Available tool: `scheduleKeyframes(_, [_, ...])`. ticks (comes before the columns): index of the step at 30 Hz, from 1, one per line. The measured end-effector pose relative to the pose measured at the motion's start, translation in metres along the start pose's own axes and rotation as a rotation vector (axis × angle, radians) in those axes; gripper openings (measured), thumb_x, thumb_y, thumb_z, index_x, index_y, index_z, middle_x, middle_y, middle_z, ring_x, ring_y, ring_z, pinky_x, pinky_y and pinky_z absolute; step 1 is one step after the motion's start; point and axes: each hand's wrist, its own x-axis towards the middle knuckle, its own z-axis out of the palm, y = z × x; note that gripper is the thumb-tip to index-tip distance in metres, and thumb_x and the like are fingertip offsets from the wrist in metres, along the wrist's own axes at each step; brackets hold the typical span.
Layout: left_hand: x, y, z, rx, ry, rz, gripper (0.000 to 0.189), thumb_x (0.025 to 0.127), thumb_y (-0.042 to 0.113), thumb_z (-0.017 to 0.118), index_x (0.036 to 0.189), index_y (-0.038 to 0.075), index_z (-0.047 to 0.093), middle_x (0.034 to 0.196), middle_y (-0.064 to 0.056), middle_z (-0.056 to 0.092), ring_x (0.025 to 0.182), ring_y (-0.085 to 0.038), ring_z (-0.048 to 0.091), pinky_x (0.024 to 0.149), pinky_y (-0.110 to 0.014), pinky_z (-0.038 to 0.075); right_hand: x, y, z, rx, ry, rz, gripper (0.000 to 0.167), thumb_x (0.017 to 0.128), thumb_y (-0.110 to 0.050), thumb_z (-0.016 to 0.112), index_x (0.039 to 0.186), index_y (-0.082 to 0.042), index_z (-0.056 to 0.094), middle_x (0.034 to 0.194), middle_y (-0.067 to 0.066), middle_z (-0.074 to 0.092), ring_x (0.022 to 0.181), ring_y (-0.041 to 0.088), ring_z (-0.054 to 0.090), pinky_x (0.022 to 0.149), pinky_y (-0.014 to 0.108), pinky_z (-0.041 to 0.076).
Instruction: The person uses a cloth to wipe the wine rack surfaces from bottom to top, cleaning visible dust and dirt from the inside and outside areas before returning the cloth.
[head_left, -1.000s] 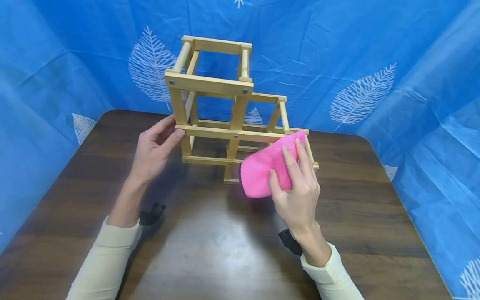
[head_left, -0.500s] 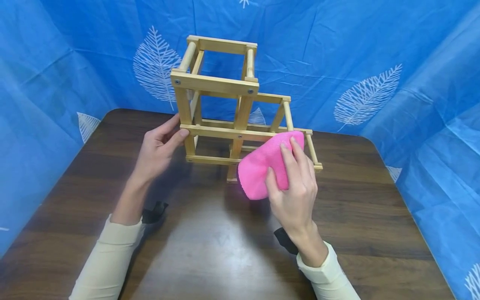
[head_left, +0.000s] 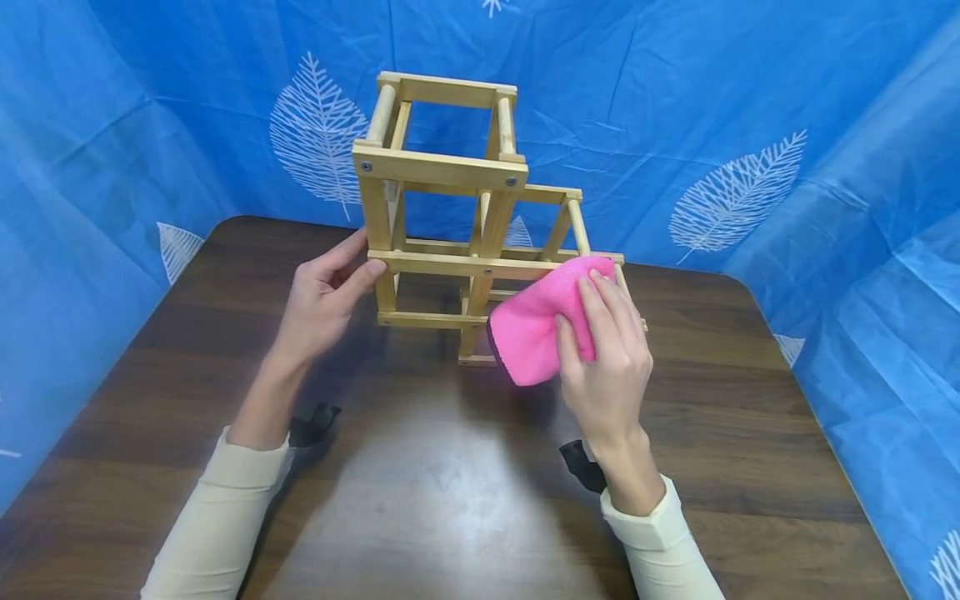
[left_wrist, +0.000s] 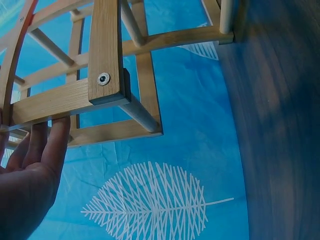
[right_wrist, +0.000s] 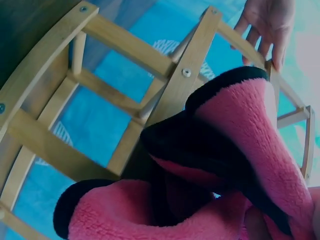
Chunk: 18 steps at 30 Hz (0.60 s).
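Note:
A stepped light-wood rack [head_left: 442,169], made of flat slats and round dowels with screws in its joints, stands in the middle of the head view. My left hand [head_left: 318,300] grips its left upright, thumb on the end of the middle front rail and fingers behind. That grip shows in the left wrist view, with the fingers [left_wrist: 56,142] under a slat. In my right hand [head_left: 611,358] is a pink plush cloth [head_left: 532,329] with a dark edge, pressed over the right part of the middle rail. The cloth [right_wrist: 250,110] bunches into folds in the right wrist view.
The rack is on a dark brown wooden table [head_left: 420,500] with rounded back corners. A blue curtain [head_left: 637,100] with white leaf prints hangs behind and along both sides. Black straps [head_left: 311,425] sit at the wrists below cream sleeves [head_left: 213,517].
My right hand dips slightly left, then slides the cloth right and a little up along the rail. The rack shifts slightly right with my left hand still holding it.

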Motion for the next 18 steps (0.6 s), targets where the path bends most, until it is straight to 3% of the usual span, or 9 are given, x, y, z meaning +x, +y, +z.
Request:
scheduleKeyframes(5, [-0.001,0.000,-0.001,-0.023,0.006,-0.006,0.049,0.097,0.009,0.062,0.145,0.014,0.051,0.141,-0.005,0.056,0.106,-0.015,0.066,0.088,-0.025,0.053,-0.002,-0.011,0.009,0.015,0.006,-0.042,0.034,0.082,0.005,0.074,0.116,0.008,0.068,0.115,0.022,0.068,0.110,0.038,0.062,0.103,0.044,0.046])
scheduleKeyframes(18, [0.000,-0.001,-0.002,-0.023,-0.019,-0.007,0.050,0.098,0.011,0.061,0.146,0.018,0.050,0.142,0.001,0.055,0.109,-0.022,0.067,0.090,-0.030,0.053,0.004,-0.041,0.043,0.097,-0.015,-0.125,0.035,0.081,0.002,0.076,0.116,0.007,0.069,0.115,0.023,0.066,0.108,0.040,0.060,0.100,0.045,0.048])
